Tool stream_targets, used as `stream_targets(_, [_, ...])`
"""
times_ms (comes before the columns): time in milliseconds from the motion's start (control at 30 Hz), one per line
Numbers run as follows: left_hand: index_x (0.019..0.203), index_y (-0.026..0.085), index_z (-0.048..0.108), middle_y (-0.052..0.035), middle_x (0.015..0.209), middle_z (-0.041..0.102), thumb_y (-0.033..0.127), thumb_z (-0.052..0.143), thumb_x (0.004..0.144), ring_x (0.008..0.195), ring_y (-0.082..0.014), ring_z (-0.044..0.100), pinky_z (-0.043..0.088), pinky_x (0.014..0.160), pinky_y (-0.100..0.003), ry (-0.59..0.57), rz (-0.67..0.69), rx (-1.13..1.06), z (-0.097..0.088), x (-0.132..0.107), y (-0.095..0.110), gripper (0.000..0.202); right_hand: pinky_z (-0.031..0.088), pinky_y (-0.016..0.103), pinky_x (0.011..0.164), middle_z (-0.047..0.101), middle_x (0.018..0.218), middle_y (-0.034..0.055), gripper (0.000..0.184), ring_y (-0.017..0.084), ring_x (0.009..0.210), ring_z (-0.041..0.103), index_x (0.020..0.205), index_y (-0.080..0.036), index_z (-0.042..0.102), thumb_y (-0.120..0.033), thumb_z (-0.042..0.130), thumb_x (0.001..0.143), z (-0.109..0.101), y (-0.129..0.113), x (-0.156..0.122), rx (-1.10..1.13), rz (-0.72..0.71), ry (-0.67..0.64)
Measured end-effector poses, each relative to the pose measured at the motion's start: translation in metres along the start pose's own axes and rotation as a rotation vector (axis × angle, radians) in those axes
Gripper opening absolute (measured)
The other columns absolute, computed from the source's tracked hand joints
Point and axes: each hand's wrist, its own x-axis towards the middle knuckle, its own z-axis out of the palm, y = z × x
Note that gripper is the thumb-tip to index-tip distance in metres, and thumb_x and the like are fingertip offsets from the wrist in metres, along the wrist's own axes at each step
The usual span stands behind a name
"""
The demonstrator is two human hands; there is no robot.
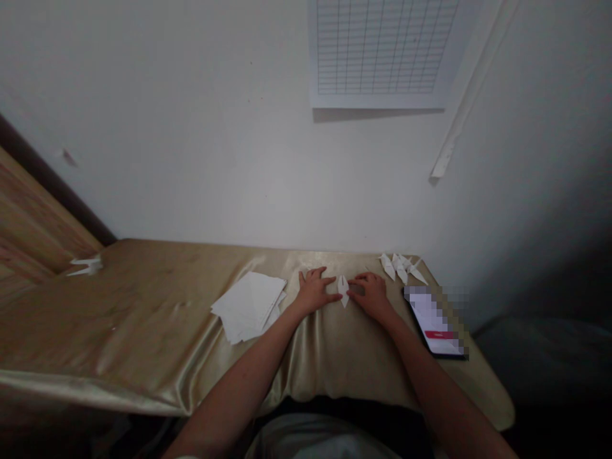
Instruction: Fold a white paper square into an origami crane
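A small diamond-shaped piece of folded white paper (343,292) sits upright in line with my body, with a slit at its top. My left hand (316,291) is at its left edge, thumb and forefinger on the paper, the other fingers spread over the cloth. On the opposite edge, the thumb and forefinger of my right hand (374,293) hold the paper, with the remaining fingers curled. Left of my hands lies a loose stack of white paper sheets (251,305). Several folded paper cranes (401,268) stand in a row at the back right.
A shiny gold cloth (153,306) covers the table, wrinkled near its front. On the right lies a phone (437,325) with its screen lit. Another folded white paper (87,265) rests at the far left. Behind is a wall with a printed grid sheet (382,57).
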Motion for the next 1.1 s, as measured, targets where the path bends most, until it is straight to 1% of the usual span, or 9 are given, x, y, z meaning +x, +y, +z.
stream_targets(100, [0.128,0.041,0.071,-0.0091,0.159,0.044,0.061,0.078,0.079,0.149,-0.039,0.034,0.01,0.118,-0.075,0.0,0.005,-0.025,-0.001,0.001,-0.001,0.054,0.029,0.051,0.111,0.068,0.123,0.0065,0.03,0.03,0.126,0.05,0.115,-0.034,0.077,-0.038,0.072,0.085,-0.002,-0.003,0.0,0.021,0.006,-0.013])
stream_targets(200, [0.126,0.04,0.072,-0.0077,0.158,0.046,0.055,0.082,0.077,0.147,-0.0381,0.036,0.01,0.119,-0.075,0.02,-0.007,-0.085,0.0,0.001,-0.001,0.052,0.028,0.052,0.112,0.07,0.123,0.0055,0.031,0.031,0.129,0.05,0.114,-0.031,0.075,-0.035,0.072,0.084,-0.002,-0.005,0.0,0.066,0.021,-0.002])
stream_targets(333, [0.12,0.037,0.076,-0.0053,0.153,0.052,0.043,0.086,0.076,0.143,-0.0345,0.043,0.021,0.121,-0.066,0.109,0.029,-0.178,0.004,0.003,0.0,0.046,0.027,0.055,0.112,0.075,0.11,0.004,0.032,0.028,0.122,0.058,0.115,-0.026,0.07,-0.029,0.068,0.082,-0.003,-0.008,0.001,0.195,0.049,0.006])
stream_targets(433, [0.113,0.034,0.079,-0.0052,0.145,0.06,0.034,0.086,0.077,0.138,-0.0315,0.05,0.03,0.12,-0.059,0.184,0.081,-0.257,0.007,0.006,0.001,0.036,0.03,0.056,0.111,0.076,0.104,0.0037,0.025,0.027,0.111,0.064,0.105,-0.023,0.068,-0.027,0.066,0.081,-0.003,-0.01,0.001,0.283,0.057,0.045])
stream_targets(567, [0.105,0.03,0.081,-0.0072,0.137,0.066,0.026,0.082,0.083,0.129,-0.0287,0.059,0.04,0.115,-0.054,0.293,0.167,-0.378,0.009,0.01,0.004,0.023,0.031,0.056,0.111,0.076,0.103,0.0046,0.011,0.028,0.111,0.063,0.088,-0.024,0.071,-0.029,0.063,0.082,-0.004,-0.011,0.001,0.337,0.022,0.17])
stream_targets(700, [0.112,0.033,0.08,-0.0064,0.136,0.067,0.026,0.078,0.087,0.126,-0.027,0.061,0.045,0.112,-0.051,0.38,0.261,-0.453,0.009,0.009,0.009,0.026,0.035,0.053,0.111,0.077,0.102,0.0043,0.014,0.028,0.11,0.064,0.087,-0.027,0.075,-0.034,0.064,0.085,-0.008,-0.01,0.003,0.426,-0.061,0.282])
stream_targets(833, [0.114,0.034,0.079,-0.0063,0.136,0.067,0.027,0.075,0.09,0.126,-0.0259,0.061,0.047,0.112,-0.049,0.444,0.3,-0.493,0.008,0.005,0.014,0.026,0.041,0.049,0.109,0.078,0.103,0.0043,0.017,0.028,0.112,0.063,0.089,-0.028,0.077,-0.04,0.067,0.086,-0.013,-0.012,0.005,0.515,-0.137,0.333])
stream_targets(967, [0.112,0.034,0.08,-0.0063,0.134,0.068,0.025,0.077,0.089,0.125,-0.0261,0.062,0.047,0.112,-0.05,0.452,0.29,-0.494,0.008,0.005,0.014,0.024,0.042,0.05,0.11,0.078,0.106,0.0047,0.019,0.029,0.118,0.061,0.092,-0.028,0.078,-0.044,0.068,0.086,-0.014,-0.016,0.004,0.569,-0.126,0.338])
stream_targets(1100, [0.109,0.033,0.081,-0.0064,0.134,0.069,0.027,0.078,0.088,0.125,-0.0268,0.063,0.047,0.112,-0.05,0.433,0.269,-0.485,0.008,0.005,0.013,0.022,0.041,0.052,0.111,0.077,0.104,0.0055,0.02,0.029,0.118,0.062,0.09,-0.028,0.078,-0.046,0.069,0.085,-0.012,-0.017,0.003,0.577,-0.099,0.321])
